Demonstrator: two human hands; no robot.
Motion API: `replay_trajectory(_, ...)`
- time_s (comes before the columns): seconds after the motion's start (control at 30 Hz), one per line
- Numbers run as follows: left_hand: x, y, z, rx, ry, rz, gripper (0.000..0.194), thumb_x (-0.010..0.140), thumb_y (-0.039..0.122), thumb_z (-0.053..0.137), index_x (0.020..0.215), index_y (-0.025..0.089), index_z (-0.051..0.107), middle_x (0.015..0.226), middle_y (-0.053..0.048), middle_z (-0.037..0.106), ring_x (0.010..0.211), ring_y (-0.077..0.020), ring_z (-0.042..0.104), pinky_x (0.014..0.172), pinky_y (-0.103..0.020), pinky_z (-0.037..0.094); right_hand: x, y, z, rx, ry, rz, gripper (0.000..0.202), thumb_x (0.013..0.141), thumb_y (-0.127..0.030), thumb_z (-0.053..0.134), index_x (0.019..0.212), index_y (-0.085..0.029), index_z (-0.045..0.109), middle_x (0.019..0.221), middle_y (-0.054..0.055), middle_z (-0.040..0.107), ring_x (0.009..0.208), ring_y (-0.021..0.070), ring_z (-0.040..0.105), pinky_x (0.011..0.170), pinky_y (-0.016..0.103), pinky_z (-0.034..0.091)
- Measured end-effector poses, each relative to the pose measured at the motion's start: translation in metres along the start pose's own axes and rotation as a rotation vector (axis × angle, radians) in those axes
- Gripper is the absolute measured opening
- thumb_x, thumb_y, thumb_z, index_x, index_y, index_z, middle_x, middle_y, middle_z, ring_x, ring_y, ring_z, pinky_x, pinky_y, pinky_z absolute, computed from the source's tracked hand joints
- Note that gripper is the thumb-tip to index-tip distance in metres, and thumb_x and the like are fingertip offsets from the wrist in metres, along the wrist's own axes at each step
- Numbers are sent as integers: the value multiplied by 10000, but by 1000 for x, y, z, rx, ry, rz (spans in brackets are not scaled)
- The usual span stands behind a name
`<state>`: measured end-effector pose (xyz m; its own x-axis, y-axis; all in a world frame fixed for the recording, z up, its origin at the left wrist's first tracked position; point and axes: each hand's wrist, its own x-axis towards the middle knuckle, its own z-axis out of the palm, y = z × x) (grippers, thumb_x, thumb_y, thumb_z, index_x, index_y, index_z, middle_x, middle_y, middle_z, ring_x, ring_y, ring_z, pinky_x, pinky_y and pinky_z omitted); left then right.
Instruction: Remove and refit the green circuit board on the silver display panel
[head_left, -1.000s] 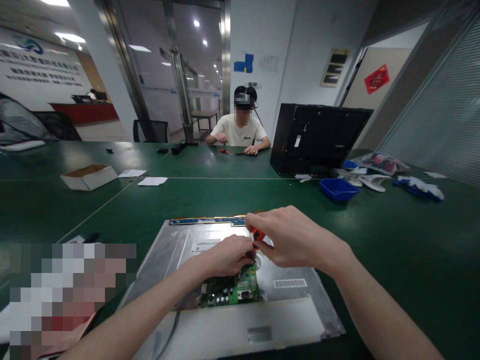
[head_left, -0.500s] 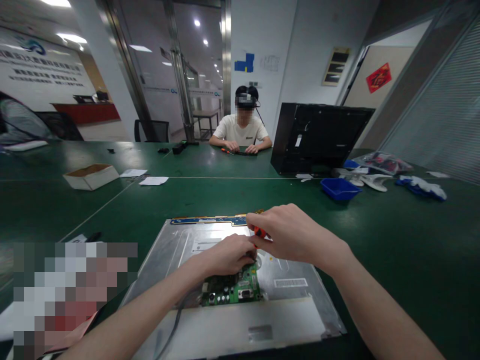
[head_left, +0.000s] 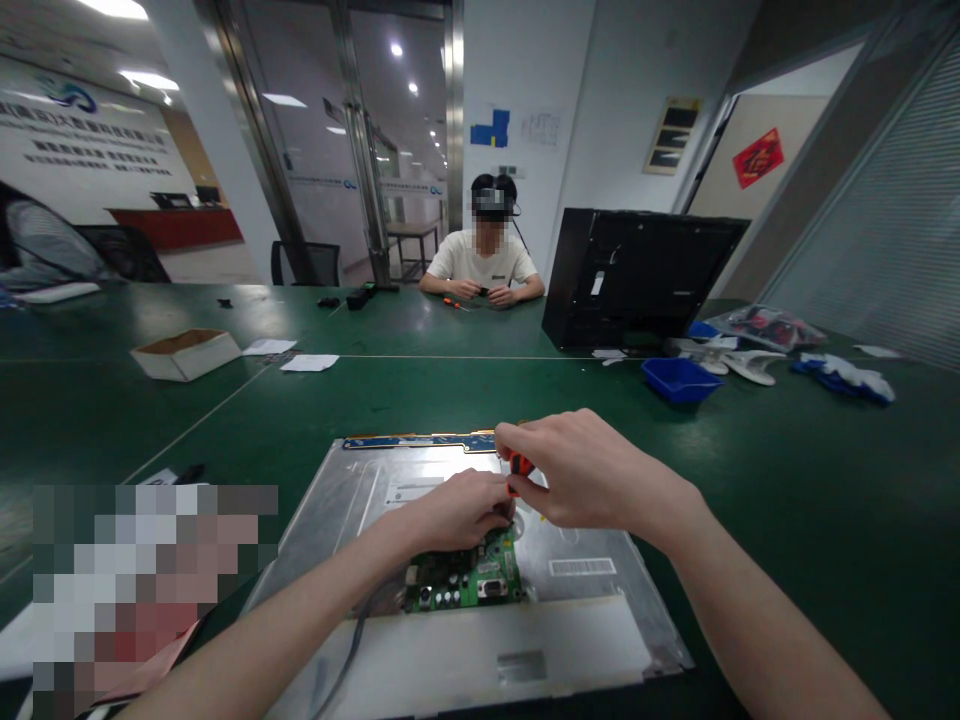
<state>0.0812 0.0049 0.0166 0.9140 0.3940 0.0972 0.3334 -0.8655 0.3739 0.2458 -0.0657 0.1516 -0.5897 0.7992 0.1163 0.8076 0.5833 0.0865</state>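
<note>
A screwdriver with an orange-red and black handle [head_left: 520, 464] stands steeply over a flat metal display panel [head_left: 585, 625]. My right hand [head_left: 566, 465] grips its handle from above, thumb and fingers closed. At the lower end of the screwdriver, the fingers of my left hand [head_left: 480, 505] are pinched together; the shaft and tip are hidden by them. Under my left hand lies a green circuit board [head_left: 461, 585], partly covered, with a connector and several small capacitors. Along the panel's far edge runs a narrow blue circuit strip [head_left: 420, 441].
A grey cable [head_left: 346, 665] crosses the panel's left side. Beyond are a blue tray [head_left: 681, 380], a black monitor [head_left: 649, 275], gloves [head_left: 844, 375] and an open box [head_left: 187, 357]. Across the green table sits a person [head_left: 484, 255] holding a small dark piece, a screwdriver beside them.
My hands stay almost in place, with the handle turned slightly in my right hand. Across the table, the person's hands have risen a little with a dark piece between them.
</note>
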Motion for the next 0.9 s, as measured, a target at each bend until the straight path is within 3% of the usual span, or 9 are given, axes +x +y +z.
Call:
replay_trajectory(0.4,1,-1,2,-19,7,1,131,803,99,573,884,187,627,965,-36,676,890,-225,626,754,-288,458,2,-1,1,-26,-17,33,90,836,-270,527,900,-207,521,768,26,680,636,174,608,495,282,204)
replay_trajectory(0.6,0,-1,1,15,-16,-10,144,823,116,568,922,191,641,991,-46,683,915,-235,627,765,-294,456,4,-1,2,-75,5,58,175,866,-383,534,888,-210,547,730,21,681,607,180,611,484,284,178)
replay_trajectory(0.9,1,1,-2,-15,-25,-21,157,803,105,591,928,188,642,993,-47,684,935,-235,623,805,-302,459,6,1,4,-45,5,32,106,854,-301,550,884,-201,536,769,11,685,635,164,614,489,281,191)
